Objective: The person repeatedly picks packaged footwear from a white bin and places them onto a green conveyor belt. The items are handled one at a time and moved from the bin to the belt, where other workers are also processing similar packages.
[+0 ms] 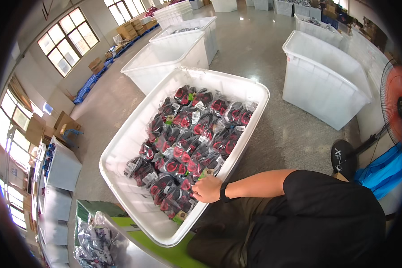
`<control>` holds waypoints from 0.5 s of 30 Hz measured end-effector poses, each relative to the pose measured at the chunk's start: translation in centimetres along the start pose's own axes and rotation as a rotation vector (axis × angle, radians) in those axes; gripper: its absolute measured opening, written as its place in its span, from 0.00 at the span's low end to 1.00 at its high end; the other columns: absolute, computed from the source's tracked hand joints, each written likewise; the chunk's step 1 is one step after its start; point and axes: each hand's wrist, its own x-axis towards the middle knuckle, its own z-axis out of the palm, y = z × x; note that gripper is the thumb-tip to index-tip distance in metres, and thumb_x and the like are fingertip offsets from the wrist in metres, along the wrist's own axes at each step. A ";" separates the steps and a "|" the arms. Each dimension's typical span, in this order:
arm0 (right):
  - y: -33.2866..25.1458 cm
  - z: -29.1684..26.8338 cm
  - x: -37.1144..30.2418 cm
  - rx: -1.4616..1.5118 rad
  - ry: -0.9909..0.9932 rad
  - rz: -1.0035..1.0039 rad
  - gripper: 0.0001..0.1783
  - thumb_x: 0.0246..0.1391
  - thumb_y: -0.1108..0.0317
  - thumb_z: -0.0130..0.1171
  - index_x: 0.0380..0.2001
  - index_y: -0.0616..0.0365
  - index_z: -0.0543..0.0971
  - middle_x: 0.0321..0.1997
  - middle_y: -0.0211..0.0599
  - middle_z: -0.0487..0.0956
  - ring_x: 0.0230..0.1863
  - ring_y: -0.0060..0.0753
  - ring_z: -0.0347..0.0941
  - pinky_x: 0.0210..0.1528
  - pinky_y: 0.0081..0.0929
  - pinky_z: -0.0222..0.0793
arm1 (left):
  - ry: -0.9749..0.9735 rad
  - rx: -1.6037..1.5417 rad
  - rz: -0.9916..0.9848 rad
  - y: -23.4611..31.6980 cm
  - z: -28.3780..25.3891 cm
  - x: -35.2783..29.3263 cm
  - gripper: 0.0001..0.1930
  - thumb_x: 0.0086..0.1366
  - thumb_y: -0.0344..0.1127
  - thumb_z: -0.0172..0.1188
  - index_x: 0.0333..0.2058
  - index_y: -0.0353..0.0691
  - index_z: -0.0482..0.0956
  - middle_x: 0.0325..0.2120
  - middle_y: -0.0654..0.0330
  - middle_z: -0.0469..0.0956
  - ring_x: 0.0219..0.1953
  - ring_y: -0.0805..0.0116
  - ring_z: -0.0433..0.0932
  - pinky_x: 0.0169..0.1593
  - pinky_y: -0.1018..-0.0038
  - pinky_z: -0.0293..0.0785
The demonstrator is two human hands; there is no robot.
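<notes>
Clear-bagged black-and-red items [183, 143] lie heaped inside a white plastic tub [136, 129], crowding its right long edge and reaching toward the near corner. My right hand [207, 189] is just inside that right edge, toward the near corner, back of the hand up, fingers bent down onto the bags; whether they have closed on one or only press on the plastic, I cannot tell. Forearm comes in from the right, nearly level, crossing over the rim; black wristband [223, 192] at the wrist, black sleeve [326, 196] above the elbow. Along the left long edge a strip of bare inner wall shows beside the heap; another shows below the far edge. A white bin [196, 51] stands close beyond the far left corner. Grey floor [263, 62] separates the tub from a second white bin [317, 89], well off the far right corner. Near the left side of the near corner: a clear sack [98, 241] of silvery packets. Labels: white stickers [195, 117] and green tags [181, 217] on the bags, print too small to read; white lettering on the black fan base [342, 156] at right.
</notes>
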 end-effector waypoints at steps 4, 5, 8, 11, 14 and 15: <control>0.3 0.1 -0.1 0.005 -0.020 -0.012 0.18 0.62 0.54 0.55 0.33 0.58 0.84 0.32 0.45 0.85 0.37 0.52 0.84 0.39 0.51 0.76 | -0.117 0.196 0.024 -8.0 0.4 -4.9 0.26 0.69 0.52 0.60 0.61 0.48 0.77 0.51 0.49 0.84 0.52 0.58 0.83 0.54 0.59 0.80; 0.3 0.2 -0.1 0.012 -0.005 -0.039 0.18 0.62 0.54 0.55 0.32 0.57 0.83 0.31 0.45 0.85 0.36 0.52 0.84 0.39 0.51 0.76 | -0.156 0.264 0.036 -10.0 0.5 -5.7 0.26 0.68 0.52 0.61 0.61 0.48 0.77 0.51 0.49 0.84 0.52 0.58 0.83 0.55 0.58 0.80; 0.5 0.5 -0.1 -0.027 -0.002 -0.052 0.19 0.61 0.54 0.55 0.31 0.58 0.83 0.30 0.46 0.84 0.37 0.53 0.83 0.41 0.51 0.78 | -0.300 0.477 0.115 -14.5 0.0 -7.4 0.27 0.67 0.53 0.61 0.61 0.50 0.78 0.51 0.49 0.84 0.52 0.58 0.84 0.55 0.58 0.80; 0.6 0.7 0.0 0.010 -0.015 -0.054 0.19 0.61 0.54 0.56 0.32 0.59 0.83 0.30 0.46 0.84 0.38 0.53 0.83 0.42 0.51 0.78 | -0.335 0.551 0.168 -14.3 -0.1 -8.2 0.27 0.66 0.52 0.62 0.61 0.50 0.78 0.51 0.49 0.84 0.53 0.58 0.84 0.55 0.58 0.80; 0.7 0.7 -0.2 -0.005 -0.020 -0.064 0.18 0.61 0.55 0.56 0.31 0.59 0.83 0.31 0.45 0.84 0.38 0.50 0.83 0.39 0.48 0.79 | -0.170 0.346 0.155 -9.5 0.1 -10.0 0.25 0.64 0.46 0.64 0.59 0.47 0.79 0.52 0.50 0.84 0.54 0.58 0.83 0.56 0.59 0.79; 1.0 0.7 -0.2 -0.001 -0.011 -0.069 0.16 0.59 0.56 0.57 0.30 0.58 0.84 0.31 0.44 0.83 0.38 0.50 0.83 0.39 0.48 0.79 | -0.119 0.264 0.158 -7.2 0.0 -10.3 0.25 0.64 0.44 0.65 0.59 0.46 0.79 0.52 0.50 0.84 0.54 0.59 0.82 0.57 0.59 0.78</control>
